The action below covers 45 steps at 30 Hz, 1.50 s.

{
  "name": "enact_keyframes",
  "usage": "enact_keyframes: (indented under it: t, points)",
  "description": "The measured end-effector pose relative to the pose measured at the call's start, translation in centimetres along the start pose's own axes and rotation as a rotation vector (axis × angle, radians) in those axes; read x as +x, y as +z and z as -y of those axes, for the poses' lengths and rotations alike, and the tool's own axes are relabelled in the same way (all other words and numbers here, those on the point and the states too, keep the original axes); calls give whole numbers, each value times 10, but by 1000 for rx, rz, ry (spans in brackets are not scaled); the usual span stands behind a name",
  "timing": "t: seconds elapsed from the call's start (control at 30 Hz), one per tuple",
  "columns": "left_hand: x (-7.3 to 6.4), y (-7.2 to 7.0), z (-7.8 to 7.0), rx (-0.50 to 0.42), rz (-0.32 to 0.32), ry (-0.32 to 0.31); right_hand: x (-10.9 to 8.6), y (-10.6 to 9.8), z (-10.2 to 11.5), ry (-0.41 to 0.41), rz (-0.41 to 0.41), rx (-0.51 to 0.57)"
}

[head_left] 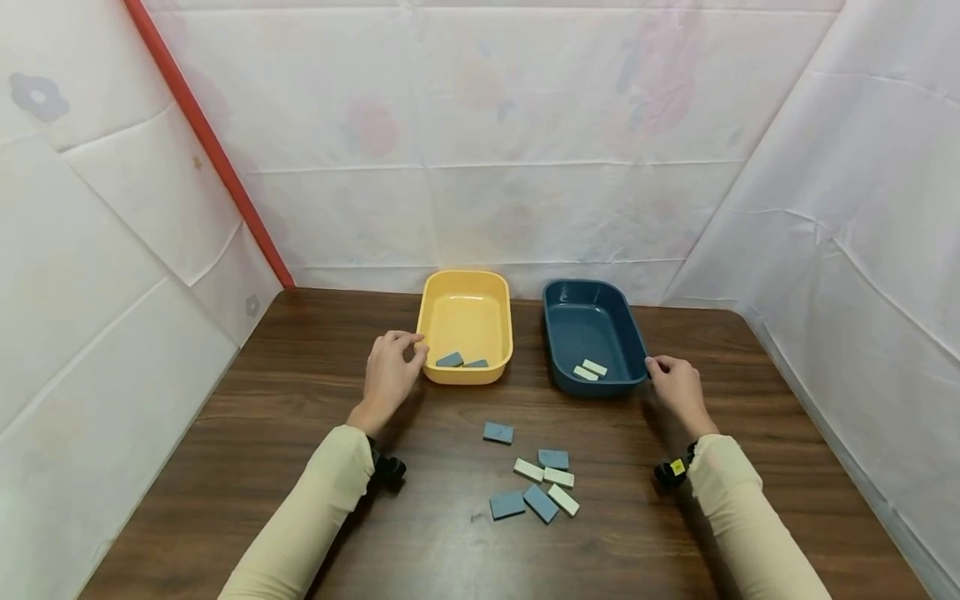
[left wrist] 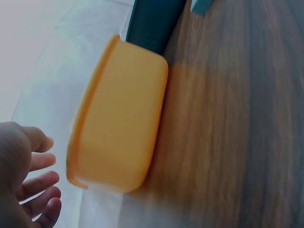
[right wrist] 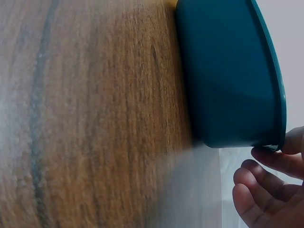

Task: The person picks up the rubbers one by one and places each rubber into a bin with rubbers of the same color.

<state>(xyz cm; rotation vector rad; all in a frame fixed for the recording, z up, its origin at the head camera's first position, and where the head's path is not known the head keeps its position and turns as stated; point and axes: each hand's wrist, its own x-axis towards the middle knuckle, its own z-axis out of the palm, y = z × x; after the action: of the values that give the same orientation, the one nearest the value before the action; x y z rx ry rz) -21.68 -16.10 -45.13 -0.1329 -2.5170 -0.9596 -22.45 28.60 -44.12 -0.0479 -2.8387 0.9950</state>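
Observation:
A yellow tray (head_left: pixel 467 377) stands at the back of the table with two blue-grey tiles (head_left: pixel 450 360) inside its near end. My left hand (head_left: pixel 390 371) is beside its near left corner; in the left wrist view, loosely bent fingers (left wrist: pixel 40 185) show a gap from the rim. To the right is a dark blue tray (head_left: pixel 600 388), holding two narrow pale green tiles (head_left: pixel 585 373). My right hand (head_left: pixel 677 389) pinches the rim of that blue tray at its near right corner, thumb and forefinger on either side, as the right wrist view shows.
On the wooden table (head_left: pixel 247 467), several loose tiles lie in front of the trays: a blue-grey tile (head_left: pixel 498 432) nearest them, and a mixed cluster with a pale green tile (head_left: pixel 563 500) closer to me. White sheeting (head_left: pixel 480 150) hangs behind and at both sides.

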Motion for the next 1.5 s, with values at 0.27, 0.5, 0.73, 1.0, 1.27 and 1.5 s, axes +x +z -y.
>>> enact_keyframes:
  t: [0.27,0.5,0.73,1.0,1.27,1.5]
  points:
    - [-6,3,-22,-45,81,133,1,0,-4,14,16,-8]
    - [-10,7,-36,-107,152,259,2,-1,-4,17,10,-17]
    - [-16,13,-46,-153,256,392,2,-1,-3,18,6,-21]
    - [-26,23,-54,-60,462,437,2,0,-2,3,-17,-33]
    - [-36,31,-58,33,631,441,2,2,-3,-2,-19,-25]
    - [-41,36,-59,63,753,399,2,3,-2,9,-21,-21]
